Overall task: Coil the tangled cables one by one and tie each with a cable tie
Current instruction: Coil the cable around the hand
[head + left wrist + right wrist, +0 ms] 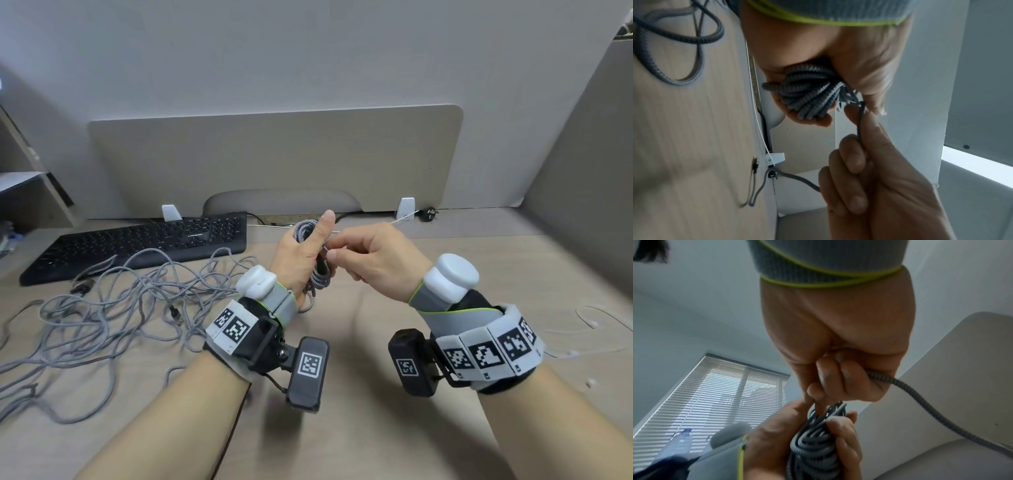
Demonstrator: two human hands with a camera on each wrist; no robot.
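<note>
Left hand (pixel 301 253) grips coiled cable (pixel 807 94) at frame centre, above surface (pixel 376 377). Right hand (pixel 373 260) pinches dark tie (pixel 860 120) at bundle. Advice: keep coil squeezed, pull tie snug. Tangled cables (pixel 102 308) lie lower left.

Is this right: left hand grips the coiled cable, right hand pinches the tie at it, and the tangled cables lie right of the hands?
Not quite. In the head view the tangled cables lie left of the hands. The left hand does grip the coiled cable; the right hand pinches the tie.
</note>
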